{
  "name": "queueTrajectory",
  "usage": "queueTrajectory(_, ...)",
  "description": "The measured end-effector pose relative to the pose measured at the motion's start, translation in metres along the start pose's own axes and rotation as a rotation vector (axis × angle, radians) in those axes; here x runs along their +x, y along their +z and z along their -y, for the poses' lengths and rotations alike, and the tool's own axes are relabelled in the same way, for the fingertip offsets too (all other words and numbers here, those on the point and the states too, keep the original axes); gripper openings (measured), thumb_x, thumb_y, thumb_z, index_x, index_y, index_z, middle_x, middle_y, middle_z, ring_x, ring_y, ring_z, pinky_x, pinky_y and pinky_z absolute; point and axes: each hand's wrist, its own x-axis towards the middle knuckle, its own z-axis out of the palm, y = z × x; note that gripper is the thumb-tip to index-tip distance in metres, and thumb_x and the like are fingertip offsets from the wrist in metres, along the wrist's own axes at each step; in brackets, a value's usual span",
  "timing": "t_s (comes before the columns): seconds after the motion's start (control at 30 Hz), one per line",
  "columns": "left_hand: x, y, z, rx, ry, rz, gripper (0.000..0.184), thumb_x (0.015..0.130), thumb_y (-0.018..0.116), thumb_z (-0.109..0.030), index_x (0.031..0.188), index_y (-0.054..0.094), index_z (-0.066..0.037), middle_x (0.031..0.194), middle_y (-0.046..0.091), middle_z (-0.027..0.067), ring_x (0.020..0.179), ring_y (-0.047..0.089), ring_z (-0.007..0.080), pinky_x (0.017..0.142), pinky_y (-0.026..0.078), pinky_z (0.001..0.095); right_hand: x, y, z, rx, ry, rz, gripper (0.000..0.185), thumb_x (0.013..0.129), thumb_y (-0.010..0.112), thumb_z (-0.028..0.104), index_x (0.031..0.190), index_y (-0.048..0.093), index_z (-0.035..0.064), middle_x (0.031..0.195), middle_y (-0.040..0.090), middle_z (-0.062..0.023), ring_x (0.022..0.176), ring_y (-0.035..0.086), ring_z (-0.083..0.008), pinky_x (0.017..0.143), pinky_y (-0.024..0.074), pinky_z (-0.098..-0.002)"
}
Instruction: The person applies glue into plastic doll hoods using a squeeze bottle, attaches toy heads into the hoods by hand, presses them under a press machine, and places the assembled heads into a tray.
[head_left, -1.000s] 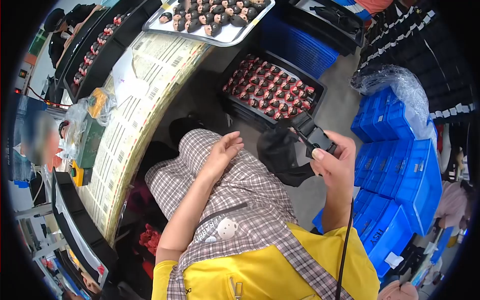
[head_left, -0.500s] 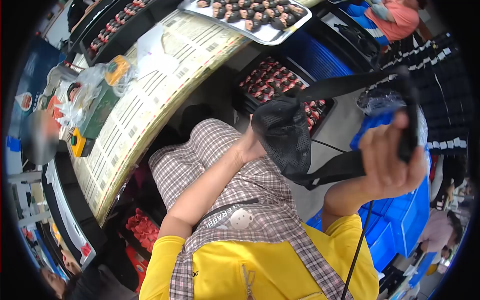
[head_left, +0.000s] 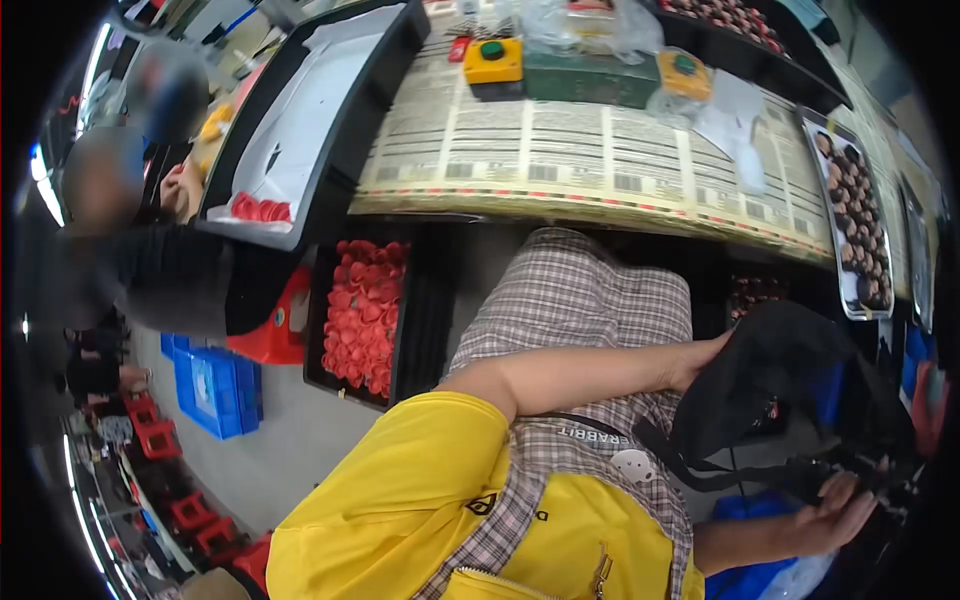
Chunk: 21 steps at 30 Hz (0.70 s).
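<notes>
A black mesh item with straps [head_left: 770, 385] hangs at the right, before the lap of a checked apron. My left hand [head_left: 700, 362] reaches to its left edge, and the fingers are hidden behind the black fabric. Lower right, my right hand [head_left: 838, 512] has its fingers closed on one of the dark straps, whose end is hard to make out. The black fabric hangs between both hands.
A paper-covered table [head_left: 590, 165] spans the top, bearing a green box [head_left: 590, 80] with buttons. A metal tray [head_left: 850, 215] holds small dark-topped pieces. Beneath is a crate of red pieces [head_left: 365, 320]. Another person [head_left: 170, 270] sits at left, beside a black tray [head_left: 310, 120].
The view has swung left, bringing the table across the top and the red pieces into fuller view. The black item has been lifted from near the floor trays and stretched between the hands.
</notes>
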Motion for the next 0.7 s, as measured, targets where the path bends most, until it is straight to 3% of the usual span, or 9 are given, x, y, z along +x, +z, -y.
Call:
queueTrajectory(0.1, -0.011, -0.009, -0.007, 0.048, 0.063, -0.018, 0.068, 0.089, 0.050, -0.057, 0.128, 0.052, -0.002, 0.118, 0.062, 0.0168, 0.101, 0.064, 0.0269, 0.090, 0.052, 0.0430, -0.014, -0.015, -0.071, -0.786, 0.261, -0.337, 0.043, 0.095, 0.054, 0.015, 0.135, 0.045, 0.0004, 0.099, 0.059, -0.0095, 0.072, 0.052, -0.0092, 0.066, 0.0426, -0.0222)
queueTrajectory(0.13, -0.008, -0.014, -0.007, 0.063, 0.087, -0.015, 0.065, 0.090, 0.052, -0.053, 0.128, 0.051, -0.001, 0.118, 0.062, 0.0165, 0.100, 0.064, 0.0264, 0.088, 0.053, 0.0425, -0.017, 0.015, -0.083, -0.862, 0.351, -0.263, 0.045, 0.095, 0.055, 0.014, 0.138, 0.043, 0.0035, 0.110, 0.059, -0.0118, 0.073, 0.053, -0.0095, 0.066, 0.0451, -0.0229)
queueTrajectory(0.2, -0.008, -0.019, -0.011, 0.112, 0.125, -0.011, 0.059, 0.092, 0.055, -0.045, 0.128, 0.050, 0.001, 0.117, 0.062, 0.0159, 0.099, 0.065, 0.0255, 0.085, 0.054, 0.0415, -0.032, 0.044, -0.114, -1.162, -0.059, 0.184, 0.047, 0.096, 0.052, 0.016, 0.140, 0.039, 0.0021, 0.119, 0.057, -0.0157, 0.080, 0.058, -0.0170, 0.073, 0.0480, -0.0272)
queueTrajectory(0.23, -0.012, -0.014, -0.012, 0.073, 0.109, -0.002, 0.049, 0.091, 0.060, -0.028, 0.127, 0.049, 0.003, 0.115, 0.063, 0.0155, 0.097, 0.065, 0.0247, 0.083, 0.055, 0.0395, -0.040, 0.046, -0.122, -1.052, 0.101, 0.260, 0.048, 0.099, 0.047, 0.019, 0.141, 0.035, -0.0004, 0.131, 0.048, -0.0191, 0.106, 0.048, -0.0227, 0.091, 0.0381, -0.0306)
queueTrajectory(0.27, -0.014, -0.015, -0.013, 0.156, 0.171, -0.042, 0.047, 0.090, 0.061, -0.024, 0.127, 0.049, 0.003, 0.115, 0.063, 0.0153, 0.097, 0.065, 0.0242, 0.083, 0.055, 0.0390, -0.048, 0.048, -0.131, -0.951, 0.265, 0.317, 0.050, 0.101, 0.041, 0.022, 0.142, 0.031, -0.0030, 0.142, 0.039, -0.0226, 0.132, 0.038, -0.0284, 0.109, 0.0281, -0.0340)
queueTrajectory(0.33, -0.015, -0.015, -0.017, 0.320, 0.290, -0.113, 0.045, 0.088, 0.063, -0.016, 0.127, 0.049, 0.002, 0.114, 0.063, 0.0149, 0.095, 0.066, 0.0233, 0.083, 0.056, 0.0381, -0.067, 0.018, -0.159, -0.767, 0.429, 0.331, 0.053, 0.102, 0.038, 0.026, 0.142, 0.028, -0.0069, 0.149, 0.028, -0.0216, 0.140, 0.025, -0.0281, 0.113, 0.0192, -0.0356)
queueTrajectory(0.37, -0.017, -0.009, -0.017, 0.317, 0.316, -0.178, 0.048, 0.084, 0.064, -0.008, 0.129, 0.047, 0.000, 0.115, 0.063, 0.0146, 0.095, 0.066, 0.0220, 0.082, 0.056, 0.0372, -0.071, 0.012, -0.169, -0.759, 0.471, 0.318, 0.054, 0.102, 0.038, 0.026, 0.143, 0.026, -0.0072, 0.150, 0.027, -0.0216, 0.141, 0.024, -0.0279, 0.113, 0.0185, -0.0356)
queueTrajectory(0.53, -0.026, 0.004, -0.007, 0.626, 0.485, -0.335, 0.056, 0.082, 0.062, -0.005, 0.134, 0.042, -0.003, 0.119, 0.060, 0.0135, 0.105, 0.061, 0.0209, 0.088, 0.051, 0.0338, -0.086, 0.011, -0.181, -0.823, 0.663, 0.352, 0.060, 0.101, 0.039, 0.029, 0.145, 0.020, -0.0071, 0.152, 0.020, -0.0219, 0.141, 0.020, -0.0275, 0.114, 0.0143, -0.0348)
queueTrajectory(0.7, -0.024, 0.019, 0.001, 1.047, 0.528, -0.579, 0.059, 0.083, 0.061, -0.011, 0.137, 0.039, -0.001, 0.132, 0.051, 0.0157, 0.123, 0.047, 0.0223, 0.102, 0.036, 0.0301, -0.093, 0.064, -0.167, -0.127, 0.768, -0.011, 0.059, 0.089, 0.059, 0.012, 0.141, 0.033, -0.0001, 0.132, 0.046, -0.0130, 0.113, 0.052, -0.0224, 0.091, 0.0467, -0.0319)
